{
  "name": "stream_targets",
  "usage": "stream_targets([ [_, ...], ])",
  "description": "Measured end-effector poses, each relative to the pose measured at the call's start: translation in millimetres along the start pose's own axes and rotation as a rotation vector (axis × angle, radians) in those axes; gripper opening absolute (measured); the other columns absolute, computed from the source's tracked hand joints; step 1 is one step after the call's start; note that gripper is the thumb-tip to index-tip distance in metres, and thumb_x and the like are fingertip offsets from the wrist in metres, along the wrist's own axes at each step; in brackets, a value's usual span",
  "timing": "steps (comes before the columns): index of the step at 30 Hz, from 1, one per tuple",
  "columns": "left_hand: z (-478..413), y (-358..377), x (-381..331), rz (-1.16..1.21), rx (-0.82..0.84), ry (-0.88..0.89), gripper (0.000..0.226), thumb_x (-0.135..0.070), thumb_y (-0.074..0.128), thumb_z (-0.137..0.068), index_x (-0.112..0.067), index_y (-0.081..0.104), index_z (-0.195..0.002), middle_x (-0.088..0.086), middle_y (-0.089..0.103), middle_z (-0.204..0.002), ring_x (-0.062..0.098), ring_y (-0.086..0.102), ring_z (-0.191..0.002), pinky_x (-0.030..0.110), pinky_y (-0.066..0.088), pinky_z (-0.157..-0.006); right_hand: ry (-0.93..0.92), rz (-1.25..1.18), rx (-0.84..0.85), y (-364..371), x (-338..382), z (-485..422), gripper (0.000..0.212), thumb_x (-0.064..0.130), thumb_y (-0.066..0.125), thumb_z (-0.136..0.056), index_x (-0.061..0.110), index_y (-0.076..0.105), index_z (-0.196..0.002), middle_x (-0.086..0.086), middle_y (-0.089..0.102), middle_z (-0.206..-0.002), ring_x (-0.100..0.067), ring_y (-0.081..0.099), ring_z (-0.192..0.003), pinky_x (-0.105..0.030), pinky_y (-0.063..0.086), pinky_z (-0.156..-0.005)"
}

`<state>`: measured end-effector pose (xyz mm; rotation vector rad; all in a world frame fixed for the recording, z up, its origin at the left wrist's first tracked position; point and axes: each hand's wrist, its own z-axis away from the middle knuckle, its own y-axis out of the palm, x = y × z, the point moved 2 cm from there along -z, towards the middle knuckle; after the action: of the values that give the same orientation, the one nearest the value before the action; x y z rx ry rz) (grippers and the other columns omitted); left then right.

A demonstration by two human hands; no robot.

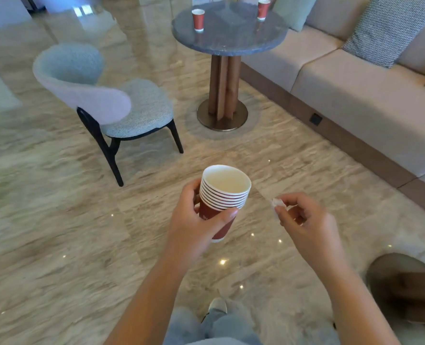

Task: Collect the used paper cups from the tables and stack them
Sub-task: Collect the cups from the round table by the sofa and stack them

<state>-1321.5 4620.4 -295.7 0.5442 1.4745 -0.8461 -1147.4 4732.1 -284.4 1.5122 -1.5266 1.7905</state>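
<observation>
My left hand (194,220) grips a stack of several red paper cups (222,195) with white rims, held upright in front of me over the floor. My right hand (303,220) is just right of the stack, apart from it, its fingertips pinched on a small white scrap (277,202). Ahead stands a round grey stone table (229,38) on a wooden pedestal. Two red paper cups stand upright on it: one (198,19) near its left edge, one (263,8) at its far right.
A grey upholstered chair (107,95) with dark legs stands left of the table. A long beige sofa (355,78) with patterned cushions runs along the right. Another pedestal base (405,287) shows at the lower right. Polished marble floor lies between me and the table.
</observation>
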Motion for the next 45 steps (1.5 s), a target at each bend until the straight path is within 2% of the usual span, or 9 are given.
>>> stream_targets([
  [5,-68.0,30.2,4.3,0.002,0.066,-0.036,0.068,-0.057,0.079,-0.046,-0.055,0.048,-0.107,-0.026,0.062,-0.105,-0.005,0.06,-0.098,0.017,0.049,-0.072,0.076,0.031,-0.048,-3.5,-35.9,-39.6,0.03,0.014,0.068,-0.081,0.043,0.056,-0.079,0.017,0.061,-0.064,0.001,0.056,-0.062,-0.003,0.036,-0.053],
  [8,-113.2,47.2,7.3,0.003,0.097,-0.059,0.069,-0.058,0.079,-0.043,-0.055,0.048,-0.104,-0.023,0.062,-0.107,-0.004,0.06,-0.098,0.02,0.05,-0.074,0.133,0.058,-0.086,-3.4,-52.5,-72.2,0.03,0.017,0.067,-0.081,0.045,0.055,-0.077,0.025,0.063,-0.071,0.001,0.056,-0.064,-0.003,0.037,-0.055],
  [11,-166.4,62.2,7.3,0.027,0.135,-0.064,0.07,-0.057,0.079,-0.043,-0.049,0.05,-0.106,-0.02,0.063,-0.105,-0.004,0.061,-0.096,0.019,0.051,-0.07,0.171,0.069,-0.118,-2.8,-63.8,-119.4,0.024,0.02,0.066,-0.081,0.042,0.057,-0.078,0.031,0.06,-0.073,0.005,0.055,-0.065,-0.002,0.037,-0.056],
  [16,-272.3,74.0,-5.3,0.098,0.17,-0.052,0.068,-0.052,0.079,-0.045,-0.045,0.051,-0.106,-0.017,0.064,-0.105,-0.007,0.061,-0.095,0.011,0.05,-0.067,0.178,0.054,-0.141,8.7,-62.2,-226.8,0.023,0.02,0.066,-0.082,0.04,0.056,-0.077,0.018,0.061,-0.069,0.006,0.055,-0.065,-0.003,0.038,-0.057],
  [22,-390.3,71.5,-25.0,0.156,0.144,-0.028,0.063,-0.04,0.083,-0.049,-0.04,0.053,-0.105,-0.022,0.066,-0.099,-0.004,0.063,-0.093,0.01,0.049,-0.065,0.058,0.092,-0.109,28.5,-33.3,-354.2,0.026,0.02,0.066,-0.082,0.042,0.054,-0.074,0.029,0.06,-0.076,0.008,0.054,-0.066,-0.001,0.038,-0.059],
  [28,-464.3,79.9,-25.8,0.173,0.162,-0.046,0.066,-0.047,0.083,-0.048,-0.042,0.053,-0.107,-0.024,0.065,-0.101,-0.002,0.063,-0.096,0.011,0.05,-0.066,0.136,0.065,-0.083,39.0,-57.1,-418.3,0.024,0.019,0.067,-0.081,0.038,0.056,-0.072,0.027,0.06,-0.068,0.004,0.052,-0.059,-0.004,0.038,-0.054],
  [37,-586.0,105.3,-18.4,0.143,0.063,-0.068,0.057,-0.05,0.082,-0.046,-0.059,0.054,-0.094,-0.031,0.064,-0.099,-0.007,0.062,-0.093,0.007,0.048,-0.066,0.157,0.051,-0.073,47.0,-99.7,-563.2,0.015,0.03,0.066,-0.08,0.036,0.055,-0.072,0.01,0.057,-0.06,0.004,0.052,-0.055,-0.005,0.04,-0.049],
  [42,-674.0,122.2,-43.2,0.098,-0.039,-0.03,0.066,-0.053,0.08,-0.043,-0.046,0.052,-0.103,-0.024,0.064,-0.102,-0.005,0.06,-0.098,0.009,0.048,-0.069,0.108,-0.006,-0.032,49.1,-113.3,-666.0,0.02,0.027,0.068,-0.08,0.035,0.054,-0.068,0.01,0.054,-0.058,0.001,0.05,-0.054,-0.007,0.039,-0.05],
  [45,-713.6,126.7,-59.8,0.069,-0.082,-0.014,0.066,-0.05,0.082,-0.045,-0.047,0.051,-0.103,-0.033,0.061,-0.101,-0.008,0.059,-0.097,0.007,0.048,-0.07,0.088,-0.012,-0.005,47.3,-116.3,-718.4,0.021,0.023,0.068,-0.08,0.035,0.054,-0.069,0.009,0.055,-0.06,0.005,0.051,-0.055,-0.004,0.039,-0.052],
])
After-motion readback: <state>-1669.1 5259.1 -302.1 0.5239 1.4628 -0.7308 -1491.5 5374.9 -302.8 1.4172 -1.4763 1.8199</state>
